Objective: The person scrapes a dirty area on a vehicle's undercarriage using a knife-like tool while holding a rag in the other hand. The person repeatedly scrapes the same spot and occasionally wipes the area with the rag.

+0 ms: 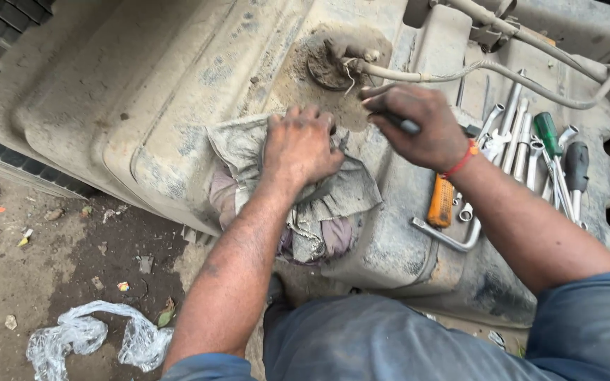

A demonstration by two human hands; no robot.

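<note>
Head view, looking down: a dusty tank [142,106] fills the upper half of the frame, with the person's two bare forearms reaching up from 6 o'clock. The left hand [300,144] lies palm down, fingers curled, pressing a grimy grey rag [340,194] onto the tank's top near the centre; its grip is a loose clutch on the cloth. The right hand [418,127], just toward 3 o'clock of the left, is closed around a dark-handled tool [407,125] whose end sticks out between thumb and forefinger; a red wristband [462,161] circles that wrist. At 12 o'clock from both hands sits a round, dirt-caked fitting [330,63] with a pale hose [531,77] running off toward 2 o'clock. Toward 3 o'clock, spanners [513,134] lie in a loose row on the tank, with a green-handled screwdriver [548,134], a black-handled one [577,166] and an orange-handled tool [441,201] beside them. Crumpled clear plastic [86,335] lies on the dirt ground at 7 o'clock.
</note>
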